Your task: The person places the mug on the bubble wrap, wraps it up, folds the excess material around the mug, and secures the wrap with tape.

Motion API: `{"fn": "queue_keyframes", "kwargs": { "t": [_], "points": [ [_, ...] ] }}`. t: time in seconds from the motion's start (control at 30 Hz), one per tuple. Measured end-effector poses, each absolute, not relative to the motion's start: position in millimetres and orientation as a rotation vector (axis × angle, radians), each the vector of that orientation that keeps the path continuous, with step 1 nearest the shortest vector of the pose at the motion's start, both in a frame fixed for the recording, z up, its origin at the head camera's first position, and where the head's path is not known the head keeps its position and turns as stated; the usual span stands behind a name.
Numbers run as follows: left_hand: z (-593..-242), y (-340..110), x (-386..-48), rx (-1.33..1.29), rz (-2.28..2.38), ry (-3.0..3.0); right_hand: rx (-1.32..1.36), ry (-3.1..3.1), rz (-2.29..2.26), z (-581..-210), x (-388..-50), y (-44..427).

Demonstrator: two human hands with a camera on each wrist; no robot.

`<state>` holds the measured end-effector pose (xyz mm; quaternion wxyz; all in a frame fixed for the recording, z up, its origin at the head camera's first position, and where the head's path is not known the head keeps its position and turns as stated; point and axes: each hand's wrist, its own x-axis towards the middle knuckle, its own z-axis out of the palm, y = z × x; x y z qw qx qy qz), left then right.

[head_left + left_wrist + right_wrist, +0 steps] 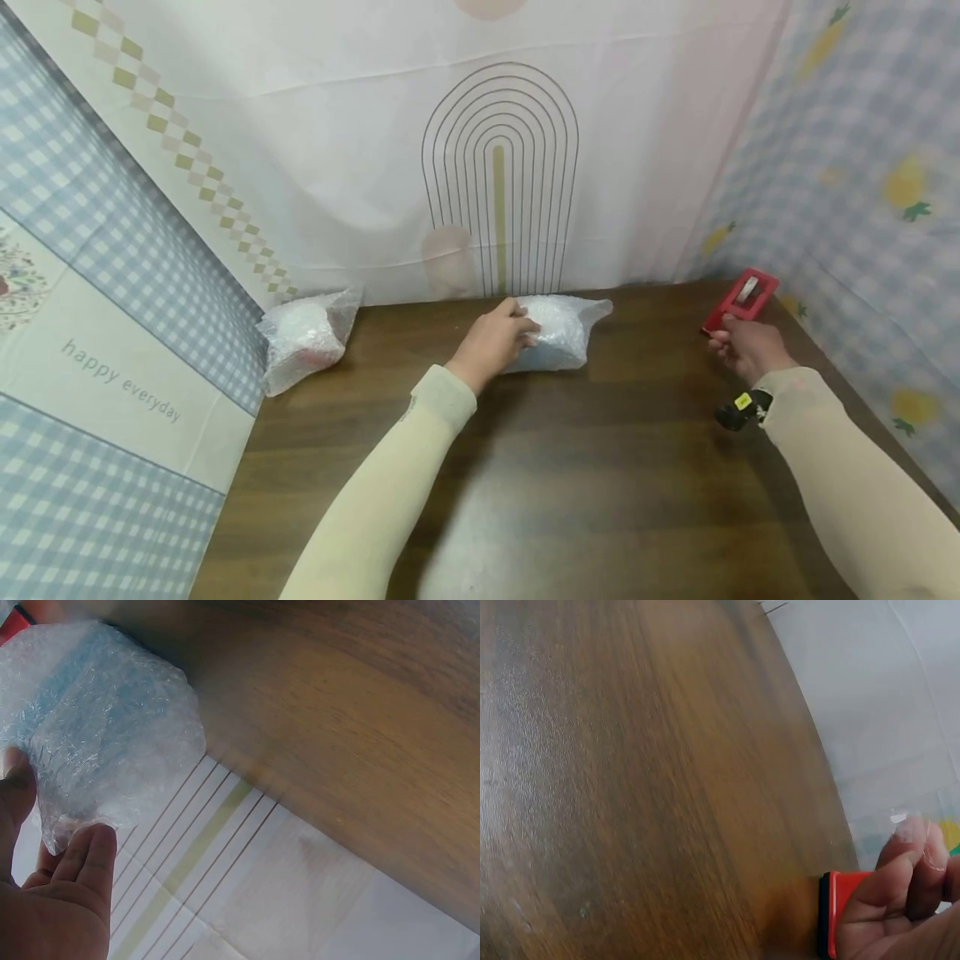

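Observation:
A bubble-wrapped package [558,337] with something bluish inside lies near the back of the table. My left hand [491,342] grips its left end; in the left wrist view, the thumb and fingers [94,859] close on the crinkled wrap [112,712]. At the far right stands a red tape dispenser [759,287] with a roll in it. Beside its front end is my right hand [753,348], thumb and fingertips together. The right wrist view shows a shiny bit of clear tape [898,816] at those fingertips, with the red dispenser [847,889] partly hidden behind the hand.
Another bubble-wrapped package [303,342], with something reddish inside, sits at the back left corner. Printed cloth [360,167] hangs along the back and both sides of the brown wooden table [570,500]. A black device [738,412] is strapped to the right wrist.

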<state>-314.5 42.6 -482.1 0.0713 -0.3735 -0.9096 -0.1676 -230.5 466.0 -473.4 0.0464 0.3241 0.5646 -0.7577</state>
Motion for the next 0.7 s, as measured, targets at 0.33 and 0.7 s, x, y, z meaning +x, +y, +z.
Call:
{"fn": "queue_keyframes", "kwargs": {
  "t": [0.33,0.7],
  "points": [
    [-481.1,44.1,-312.4,-1.110,-0.529,-2.737,1.059,1.608,-2.373,-481.2,-228.6,466.5],
    [-482.1,41.3,-312.4,-1.126,-0.501,-2.717,1.171,1.632,-2.526,-504.8,-235.0,456.5]
  ]
}}
